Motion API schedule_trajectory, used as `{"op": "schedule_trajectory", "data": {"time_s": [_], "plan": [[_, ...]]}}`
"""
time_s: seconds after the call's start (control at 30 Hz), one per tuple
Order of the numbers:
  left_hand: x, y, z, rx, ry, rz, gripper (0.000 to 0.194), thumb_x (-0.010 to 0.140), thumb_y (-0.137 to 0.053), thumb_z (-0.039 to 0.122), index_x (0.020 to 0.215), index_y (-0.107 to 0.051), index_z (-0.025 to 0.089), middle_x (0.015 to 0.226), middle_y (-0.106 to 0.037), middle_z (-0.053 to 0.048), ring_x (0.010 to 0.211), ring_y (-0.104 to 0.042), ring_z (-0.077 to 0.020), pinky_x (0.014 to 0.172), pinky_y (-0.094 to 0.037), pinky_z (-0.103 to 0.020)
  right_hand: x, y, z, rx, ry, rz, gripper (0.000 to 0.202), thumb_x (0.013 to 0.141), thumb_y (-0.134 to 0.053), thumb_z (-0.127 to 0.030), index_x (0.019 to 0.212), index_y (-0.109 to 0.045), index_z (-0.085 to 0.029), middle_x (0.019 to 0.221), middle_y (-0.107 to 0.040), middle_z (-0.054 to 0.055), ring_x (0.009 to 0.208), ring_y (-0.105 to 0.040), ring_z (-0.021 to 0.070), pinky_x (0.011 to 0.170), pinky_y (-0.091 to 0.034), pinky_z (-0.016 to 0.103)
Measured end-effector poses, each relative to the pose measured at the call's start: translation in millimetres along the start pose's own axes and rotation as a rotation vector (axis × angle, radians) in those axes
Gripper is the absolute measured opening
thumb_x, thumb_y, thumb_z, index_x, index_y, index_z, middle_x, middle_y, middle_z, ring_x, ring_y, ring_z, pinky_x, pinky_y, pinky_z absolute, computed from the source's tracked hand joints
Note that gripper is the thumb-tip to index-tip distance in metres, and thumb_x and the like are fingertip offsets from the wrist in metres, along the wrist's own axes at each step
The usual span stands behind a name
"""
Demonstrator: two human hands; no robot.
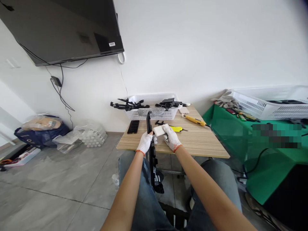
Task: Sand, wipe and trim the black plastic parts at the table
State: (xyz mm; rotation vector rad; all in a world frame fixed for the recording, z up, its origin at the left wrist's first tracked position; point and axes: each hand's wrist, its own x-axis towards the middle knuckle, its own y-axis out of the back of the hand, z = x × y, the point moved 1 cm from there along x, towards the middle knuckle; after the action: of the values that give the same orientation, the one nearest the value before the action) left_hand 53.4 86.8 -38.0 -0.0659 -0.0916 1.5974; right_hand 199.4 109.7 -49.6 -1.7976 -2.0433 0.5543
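Note:
My left hand [144,143], in a white knit glove with an orange cuff, is closed around a long black plastic part [152,160]. The part stands nearly upright in front of the table edge, its lower end hanging between my knees. My right hand [172,138], gloved alike, grips a white rectangular block [159,130] that looks like a sponge or folded cloth. The block is right beside the black part, but I cannot tell whether they touch. Just behind my right hand lies a bright yellow cutter-like tool [176,129], partly hidden.
On the wooden table [199,144] are a black tray-like piece [133,127] and a corded yellow pen-shaped tool [195,120]. Behind them, a white basket [154,98] carries black parts [169,103]. To the right, a green-covered table [222,125] bears another white basket [255,104].

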Motion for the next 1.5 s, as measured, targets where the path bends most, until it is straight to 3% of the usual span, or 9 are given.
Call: {"op": "schedule_trajectory", "data": {"time_s": [0.13, 0.3, 0.63, 0.93, 1.5], "plan": [[0.2, 0.2, -2.1, -0.016, 0.019, 0.015, 0.037, 0.074, -0.072, 0.05, 0.078, -0.055, 0.018, 0.053, -0.06, 0.002, 0.045, -0.056, -0.0121, 0.047, -0.047, -0.025, 2.1, 3.8, 3.0, 0.122, 0.058, 0.131, 0.043, 0.067, -0.081, -0.044, 0.088, -0.049, -0.025, 0.062, -0.056, -0.009, 0.045, -0.049, 0.0069, 0.035, -0.038, 0.015], [-1.1, -0.5, -4.2, -0.056, -0.006, 0.055, 0.031, 0.077, -0.071, 0.044, 0.084, -0.056, 0.018, 0.054, -0.06, 0.003, 0.048, -0.058, -0.0115, 0.055, -0.052, -0.027, -6.0, 6.2, 6.3, 0.196, 0.048, 0.16, 0.031, 0.073, -0.078, -0.037, 0.093, -0.058, -0.022, 0.076, -0.069, 0.0, 0.06, -0.065, 0.0128, 0.039, -0.048, 0.018], [-4.9, -4.6, -2.8, -0.063, -0.059, 0.051, 0.037, 0.073, -0.074, 0.047, 0.086, -0.058, 0.017, 0.054, -0.06, 0.003, 0.053, -0.063, -0.0139, 0.058, -0.055, -0.028, -14.7, 5.9, 3.6, 0.287, 0.044, 0.142, 0.024, 0.073, -0.079, -0.024, 0.09, -0.063, -0.022, 0.084, -0.072, 0.001, 0.065, -0.067, 0.0121, 0.046, -0.055, 0.016], [0.1, -8.5, -6.3, -0.043, -0.07, 0.069, 0.032, 0.076, -0.073, 0.043, 0.088, -0.059, 0.017, 0.058, -0.062, 0.002, 0.058, -0.066, -0.0161, 0.057, -0.055, -0.029, -16.9, 5.1, 1.4, 0.33, 0.066, 0.091, 0.045, 0.069, -0.078, -0.017, 0.106, -0.055, -0.029, 0.094, -0.069, -0.005, 0.069, -0.068, 0.0086, 0.051, -0.055, 0.014], [2.3, -6.4, -10.0, 0.006, -0.107, 0.075, 0.034, 0.075, -0.071, 0.045, 0.089, -0.059, 0.017, 0.058, -0.064, 0.001, 0.053, -0.064, -0.0143, 0.051, -0.05, -0.025, -18.7, 0.9, -1.1, 0.442, 0.037, 0.057, 0.046, 0.068, -0.077, -0.011, 0.105, -0.056, -0.029, 0.095, -0.071, -0.006, 0.066, -0.066, 0.0075, 0.057, -0.058, 0.016]]}}
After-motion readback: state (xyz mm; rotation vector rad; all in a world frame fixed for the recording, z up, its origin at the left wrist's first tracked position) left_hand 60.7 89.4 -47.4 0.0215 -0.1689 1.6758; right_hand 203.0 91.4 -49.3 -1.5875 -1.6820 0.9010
